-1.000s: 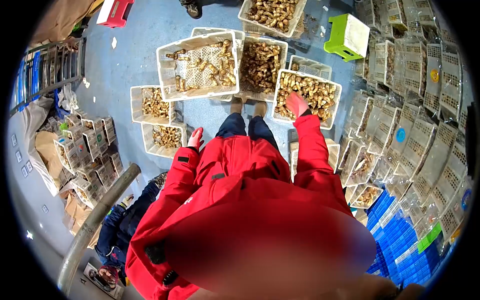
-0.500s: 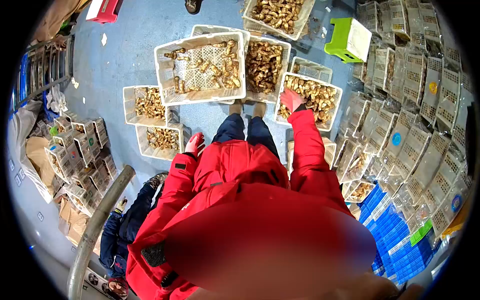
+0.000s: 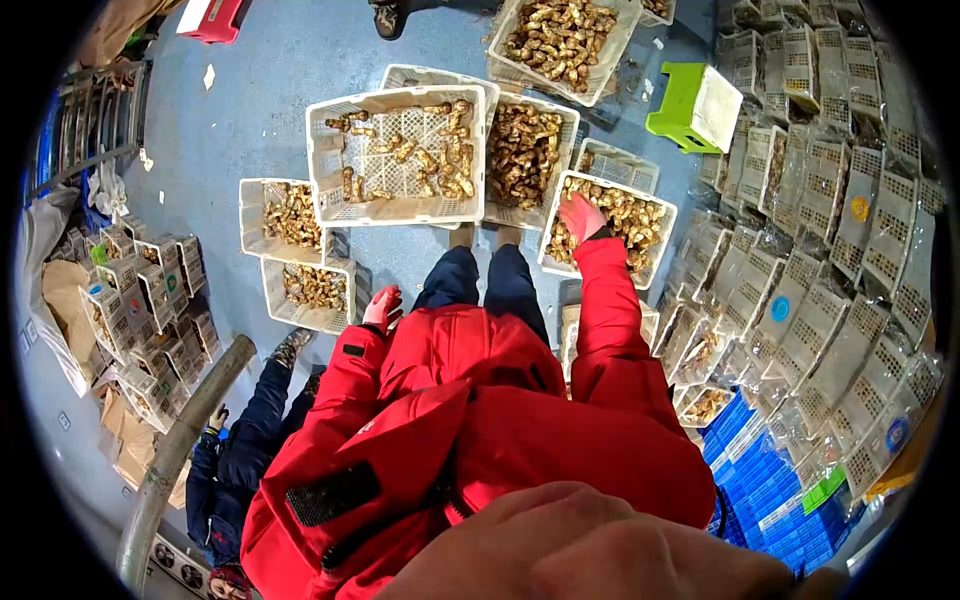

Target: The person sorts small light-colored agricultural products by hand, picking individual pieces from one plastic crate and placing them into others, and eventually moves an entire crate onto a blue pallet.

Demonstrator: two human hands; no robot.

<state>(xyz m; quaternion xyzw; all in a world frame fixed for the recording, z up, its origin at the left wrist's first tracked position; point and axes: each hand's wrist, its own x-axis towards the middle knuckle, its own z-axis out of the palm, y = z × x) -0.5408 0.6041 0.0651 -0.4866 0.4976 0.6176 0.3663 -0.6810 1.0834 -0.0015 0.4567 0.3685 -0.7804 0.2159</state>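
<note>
My right hand [image 3: 582, 217] reaches into the left part of a white basket [image 3: 655, 272] of brown-and-cream mushrooms [image 3: 635, 222]. Its fingers are bent down around a mushroom, with the fingertips partly hidden. My left hand [image 3: 384, 308] hangs beside my left hip, fingers loosely curled and apart, with nothing visible in it. In front of my legs, a larger white basket [image 3: 400, 212] holds mushrooms spread along its right side, with a few at its left. Darker mushrooms [image 3: 524, 150] fill the basket just right of it.
Two small mushroom baskets [image 3: 290, 215] stand at left; another full basket [image 3: 560, 45] is far ahead. A green-and-white stool [image 3: 695, 108] and stacked, wrapped baskets [image 3: 800, 280] are at right. A metal pole [image 3: 185, 460] and a person in dark clothes [image 3: 250, 450] are at lower left.
My right hand has drawn its fingers in and bent them down among the mushrooms. My left hand's fingers have curled a little more. The view has shifted slightly.
</note>
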